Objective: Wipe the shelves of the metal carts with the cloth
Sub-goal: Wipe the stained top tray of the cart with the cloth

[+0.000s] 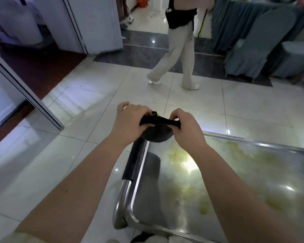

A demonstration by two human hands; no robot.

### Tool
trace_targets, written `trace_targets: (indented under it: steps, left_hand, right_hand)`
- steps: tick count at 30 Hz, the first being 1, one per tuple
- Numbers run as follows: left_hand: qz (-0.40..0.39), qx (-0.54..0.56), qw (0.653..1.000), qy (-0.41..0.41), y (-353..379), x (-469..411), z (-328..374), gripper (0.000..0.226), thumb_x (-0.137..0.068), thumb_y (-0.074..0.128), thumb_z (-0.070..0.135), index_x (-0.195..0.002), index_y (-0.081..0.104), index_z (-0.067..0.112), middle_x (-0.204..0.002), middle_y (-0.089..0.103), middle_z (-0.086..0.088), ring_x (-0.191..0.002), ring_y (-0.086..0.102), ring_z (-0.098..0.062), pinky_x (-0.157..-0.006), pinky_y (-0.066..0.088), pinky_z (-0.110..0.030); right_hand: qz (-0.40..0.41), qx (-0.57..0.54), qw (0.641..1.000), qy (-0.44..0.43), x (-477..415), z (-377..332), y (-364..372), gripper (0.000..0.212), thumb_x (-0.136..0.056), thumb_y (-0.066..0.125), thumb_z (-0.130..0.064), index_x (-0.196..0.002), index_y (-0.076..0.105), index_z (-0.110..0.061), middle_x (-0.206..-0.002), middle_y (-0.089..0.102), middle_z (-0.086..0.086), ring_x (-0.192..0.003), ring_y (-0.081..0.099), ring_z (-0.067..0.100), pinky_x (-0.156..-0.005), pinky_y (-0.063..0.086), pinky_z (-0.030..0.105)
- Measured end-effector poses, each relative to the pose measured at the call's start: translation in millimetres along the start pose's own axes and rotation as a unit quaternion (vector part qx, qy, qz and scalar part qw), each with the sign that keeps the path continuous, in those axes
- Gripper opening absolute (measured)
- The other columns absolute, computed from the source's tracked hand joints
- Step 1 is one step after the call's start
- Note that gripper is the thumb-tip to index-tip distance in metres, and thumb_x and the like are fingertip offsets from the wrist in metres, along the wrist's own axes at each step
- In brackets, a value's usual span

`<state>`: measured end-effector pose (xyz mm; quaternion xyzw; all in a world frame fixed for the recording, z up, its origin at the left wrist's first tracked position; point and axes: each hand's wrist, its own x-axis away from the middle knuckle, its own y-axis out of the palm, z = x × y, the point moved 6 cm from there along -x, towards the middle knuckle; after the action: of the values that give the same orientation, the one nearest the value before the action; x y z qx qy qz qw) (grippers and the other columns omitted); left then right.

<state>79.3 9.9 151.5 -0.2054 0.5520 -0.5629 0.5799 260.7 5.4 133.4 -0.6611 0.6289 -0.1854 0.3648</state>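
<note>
Black crumpled cloth [155,133] held above far left corner of shiny steel cart shelf [253,172], gripped at either end by left hand [130,120] and right hand [187,128], fingers curled. Yellowish smears [204,209] across shelf. Glossy white tile floor [95,95]; person in pale trousers [179,55] passing grey-blue draped chairs [253,50].

This looks like a banquet hall. Cloth-covered chairs [249,50] and a skirted table [225,23] stand on glossy tiled floor [235,106]. A steel serving cart [174,199] is parked there.

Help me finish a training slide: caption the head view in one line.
The left hand and right hand grip a dark cloth over a metal cart's yellow-stained shelf; another person walks past.
</note>
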Motion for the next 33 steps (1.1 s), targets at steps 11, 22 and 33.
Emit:
trace_targets:
  steps: [11,22,33]
  left_hand:
    - [0.007,-0.027,0.982,0.186,22.9,5.1,237.6,0.035,-0.075,0.065,-0.002,-0.096,0.074,0.024,-0.094,0.067,0.002,-0.095,0.061,-0.029,-0.1,0.031,-0.053]
    - [-0.04,0.01,0.98,0.194,90.9,44.8,400.8,0.035,-0.071,0.07,0.0,-0.095,0.072,0.025,-0.096,0.067,0.005,-0.096,0.062,-0.023,-0.101,0.025,-0.042]
    - [-0.095,0.008,0.978,0.186,158.8,76.5,445.2,0.017,-0.091,0.065,0.024,-0.107,0.071,0.023,-0.103,0.067,0.004,-0.102,0.061,-0.023,-0.109,0.016,-0.045]
  right_hand:
    - [-0.022,0.015,0.999,0.02,121.4,94.3,-156.8,0.059,-0.082,0.063,-0.011,-0.13,0.047,-0.042,-0.088,0.057,-0.007,-0.093,0.047,0.018,-0.078,0.046,0.033]
    - [0.023,0.15,0.988,0.025,239.1,194.6,-267.2,0.023,-0.073,0.077,-0.026,-0.081,0.058,-0.019,-0.086,0.055,-0.011,-0.089,0.053,0.021,-0.073,0.031,0.028]
    - [-0.046,0.223,0.967,0.11,293.3,250.1,-298.3,0.021,-0.092,0.062,-0.018,-0.112,0.056,-0.014,-0.108,0.051,0.003,-0.106,0.044,0.024,-0.086,0.043,0.04]
